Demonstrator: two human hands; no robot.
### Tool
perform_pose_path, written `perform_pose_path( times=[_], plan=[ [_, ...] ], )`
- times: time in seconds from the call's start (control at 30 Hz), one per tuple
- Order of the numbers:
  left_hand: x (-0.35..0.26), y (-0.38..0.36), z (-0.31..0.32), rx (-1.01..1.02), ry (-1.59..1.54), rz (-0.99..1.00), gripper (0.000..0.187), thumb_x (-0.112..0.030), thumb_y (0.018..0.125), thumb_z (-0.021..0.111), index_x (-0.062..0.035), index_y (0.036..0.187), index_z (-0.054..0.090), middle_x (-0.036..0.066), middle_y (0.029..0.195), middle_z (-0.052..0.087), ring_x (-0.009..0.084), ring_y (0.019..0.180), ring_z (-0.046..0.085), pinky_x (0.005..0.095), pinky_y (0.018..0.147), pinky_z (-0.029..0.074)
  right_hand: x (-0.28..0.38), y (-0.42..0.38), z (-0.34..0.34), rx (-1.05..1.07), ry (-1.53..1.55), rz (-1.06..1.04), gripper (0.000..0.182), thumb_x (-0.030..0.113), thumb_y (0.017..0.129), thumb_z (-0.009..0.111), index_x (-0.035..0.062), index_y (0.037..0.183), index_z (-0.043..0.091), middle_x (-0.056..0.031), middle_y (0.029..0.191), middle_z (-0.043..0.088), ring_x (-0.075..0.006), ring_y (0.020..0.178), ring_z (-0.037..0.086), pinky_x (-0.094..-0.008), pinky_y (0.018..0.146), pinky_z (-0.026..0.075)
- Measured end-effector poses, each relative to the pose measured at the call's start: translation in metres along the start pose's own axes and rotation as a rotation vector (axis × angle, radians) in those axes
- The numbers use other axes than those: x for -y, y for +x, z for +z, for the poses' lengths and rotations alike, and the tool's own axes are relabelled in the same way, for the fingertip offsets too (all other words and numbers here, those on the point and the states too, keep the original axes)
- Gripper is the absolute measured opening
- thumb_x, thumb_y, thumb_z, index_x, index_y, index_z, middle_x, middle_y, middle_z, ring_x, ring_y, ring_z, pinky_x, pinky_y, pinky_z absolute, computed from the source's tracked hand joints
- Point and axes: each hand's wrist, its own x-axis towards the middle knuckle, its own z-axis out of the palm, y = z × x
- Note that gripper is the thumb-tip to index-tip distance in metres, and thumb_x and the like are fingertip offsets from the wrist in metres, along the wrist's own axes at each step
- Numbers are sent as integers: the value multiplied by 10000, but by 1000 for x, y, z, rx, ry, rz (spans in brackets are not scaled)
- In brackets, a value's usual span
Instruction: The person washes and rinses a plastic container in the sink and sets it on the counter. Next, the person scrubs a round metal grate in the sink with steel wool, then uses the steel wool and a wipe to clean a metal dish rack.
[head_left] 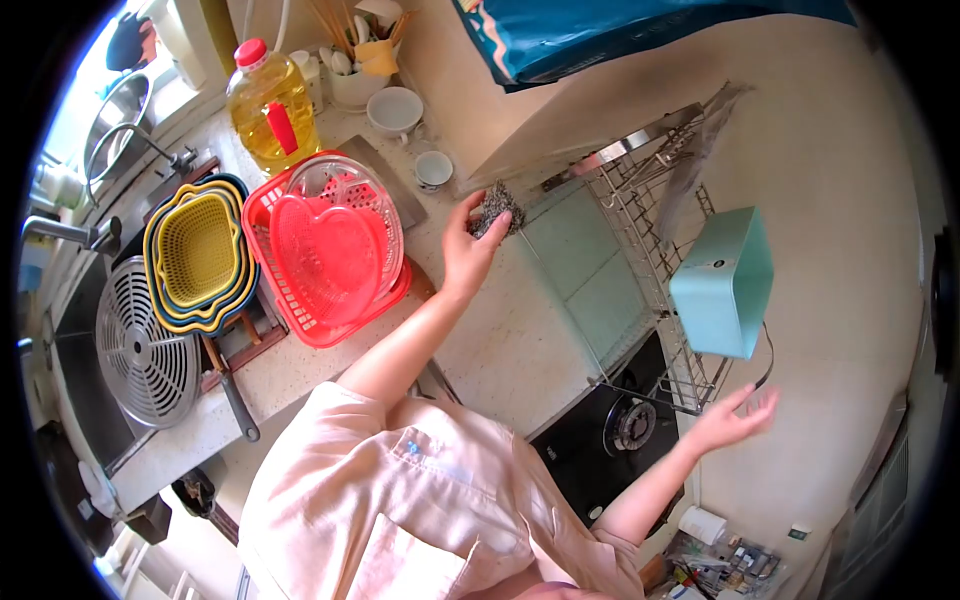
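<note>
My left hand point(470, 255) is closed around a grey steel wool scrubber point(497, 208) above the worktop, close to the wall corner. Over the stove side, my right hand point(735, 418) is open with its fingers apart and nothing in it. Its fingertips are right by the end of a thin dark curved strip point(769, 358) at the edge of a wire rack point(650, 225). On that rack sits a mint-green box-shaped container point(705, 290), just beyond the right hand.
A red basket point(262, 215) with heart-shaped and clear strainers stands on the worktop, with nested yellow strainers point(197, 250) beside it. Behind are an oil bottle point(262, 110) and white cups point(433, 169). A black gas stove point(575, 445) lies below the rack; a sink point(80, 330) is far left.
</note>
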Motion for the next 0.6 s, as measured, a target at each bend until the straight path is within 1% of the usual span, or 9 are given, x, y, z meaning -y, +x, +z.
perform_pose_path(
  times=[0.07, 0.1, 0.13, 0.2, 0.3, 0.4, 0.43, 0.53, 0.6],
  plan=[
    [7, 3, 6, -61, -41, 76, 491, -186, 762, 696, 30, 1156, 499, 108, 981, 594, 165, 879, 561, 249, 782, 448, 45, -23, 12, 381, 345, -43, 411, 106, 800, 630, 5, 1176, 497, -147, 1092, 535, -264, 985, 521, -358, 870, 401],
    [-4, 3, 13, -35, -101, 110, 453, -161, 758, 686, 15, 1138, 514, 98, 991, 582, 177, 894, 551, 258, 797, 436, 74, -28, 23, 442, 322, -295, 406, 113, 782, 649, 8, 1150, 514, -144, 1099, 531, -281, 998, 515, -364, 875, 404],
    [-12, 3, 21, -40, -42, 243, 444, -152, 754, 683, 9, 1134, 517, 99, 992, 574, 191, 905, 547, 268, 803, 432, 100, -29, 33, 501, 291, -546, 401, 121, 763, 667, 11, 1124, 532, -141, 1106, 527, -298, 1012, 508, -370, 880, 407],
    [-25, 9, 37, -52, 79, 512, 428, -132, 747, 677, -5, 1125, 524, 100, 995, 559, 221, 929, 539, 288, 815, 423, 136, -29, 53, 483, 242, -613, 487, 137, 729, 693, 31, 1164, 502, -122, 1096, 537, -308, 1008, 510, -376, 888, 407],
    [-42, 15, 55, -41, 155, 717, 383, -94, 720, 675, -25, 1077, 556, 105, 969, 534, 274, 910, 519, 331, 792, 425, 150, -19, 82, 463, 135, -595, 520, 174, 723, 690, 50, 1180, 475, -100, 1023, 559, -291, 945, 540, -370, 828, 435],
    [-13, 23, 50, 69, 410, 857, 341, -42, 697, 679, -43, 1028, 595, 115, 920, 529, 288, 863, 518, 340, 738, 432, 141, -32, 107, 512, 47, -534, 512, 184, 723, 668, 57, 1174, 460, -94, 967, 553, -278, 879, 550, -372, 748, 452],
    [5, 25, 45, 118, 425, 892, 300, -19, 677, 677, -50, 968, 612, 113, 908, 524, 297, 830, 506, 362, 712, 428, 141, -32, 110, 497, 43, -538, 496, 183, 721, 662, 59, 1161, 467, -92, 952, 550, -275, 860, 550, -370, 724, 452],
    [37, 16, 36, 202, 415, 824, 309, -7, 668, 674, -39, 967, 600, 118, 929, 526, 295, 841, 507, 367, 719, 427, 142, -32, 113, 449, 21, -554, 468, 173, 711, 650, 66, 1134, 483, -88, 923, 545, -265, 826, 551, -361, 676, 451],
    [-8, 18, 51, 39, 302, 884, 317, 1, 664, 664, -42, 968, 587, 121, 931, 525, 308, 853, 495, 373, 721, 422, 140, -35, 113, 413, -15, -569, 474, 160, 697, 652, 70, 1132, 487, -88, 926, 547, -257, 831, 552, -348, 673, 449]
  ],
)
